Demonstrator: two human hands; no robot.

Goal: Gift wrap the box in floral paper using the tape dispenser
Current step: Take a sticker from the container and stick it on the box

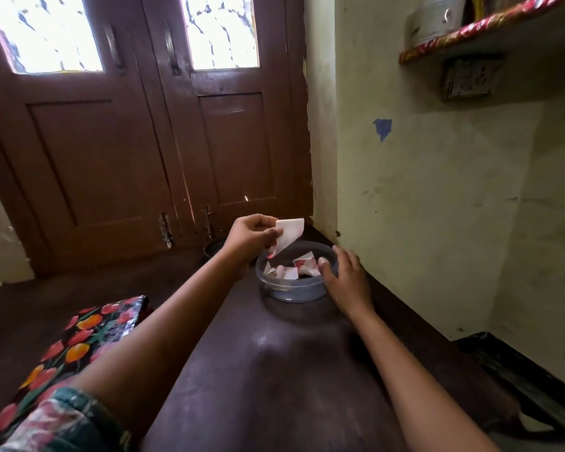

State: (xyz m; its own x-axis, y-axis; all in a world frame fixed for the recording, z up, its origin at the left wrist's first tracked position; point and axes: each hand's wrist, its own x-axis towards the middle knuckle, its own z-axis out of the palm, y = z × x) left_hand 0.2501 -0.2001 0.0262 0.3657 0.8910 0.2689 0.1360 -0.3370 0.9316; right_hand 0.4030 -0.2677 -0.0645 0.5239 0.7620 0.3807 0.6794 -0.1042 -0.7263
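The box wrapped in black floral paper (88, 334) lies at the lower left, partly hidden behind my left forearm. My left hand (252, 234) pinches a white paper scrap (287, 234) above a round clear plastic container (294, 278) that holds several scraps of paper. My right hand (344, 277) rests against the container's right rim, fingers fairly straight. No tape dispenser is in view.
The container stands on a dark brown surface (274, 370) that runs toward a brown double door (144, 141). A pale wall (437, 207) rises on the right, with a shelf (490, 27) high up. A small dark bowl (214, 247) sits by the door.
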